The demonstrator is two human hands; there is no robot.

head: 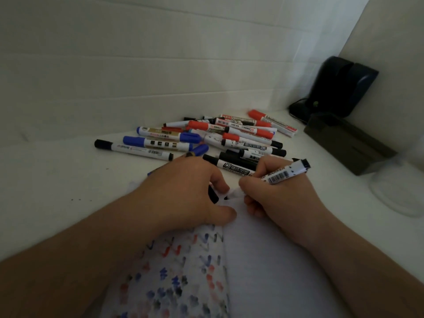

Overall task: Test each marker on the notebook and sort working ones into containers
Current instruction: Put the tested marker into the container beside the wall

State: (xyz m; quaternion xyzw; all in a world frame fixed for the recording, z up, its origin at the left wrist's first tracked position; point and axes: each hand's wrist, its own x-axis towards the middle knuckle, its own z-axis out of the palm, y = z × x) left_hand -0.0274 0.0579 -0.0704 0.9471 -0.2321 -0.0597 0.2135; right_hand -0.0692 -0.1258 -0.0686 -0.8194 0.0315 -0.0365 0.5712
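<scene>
Right hand (275,193) wrapped around a black marker (282,174), tip angled down onto the notebook (263,260), uncapped. Left hand (190,191) lying on the left page, fingers curled around what looks like the black cap (213,194). Left page already covered in red, blue and black test ticks; right page basically blank.

Stuff that could go sideways from here:

- Tip sitting right by the left thumb and fingers, so one sloppy stroke means ink on skin instead of paper.
- Left forearm resting across the earlier test marks. Could smear them if any are fresh, hard to say from here.
- Pile of markers (218,138) just behind both hands, touching the knuckles more or less. Easy to knock a few around or mix the tested one back in.
- Clear container (399,193) off to the right near the table edge, dark holder (348,145) further back. Quite dim and blurry there, so easy to drop it in the wrong one.
</scene>
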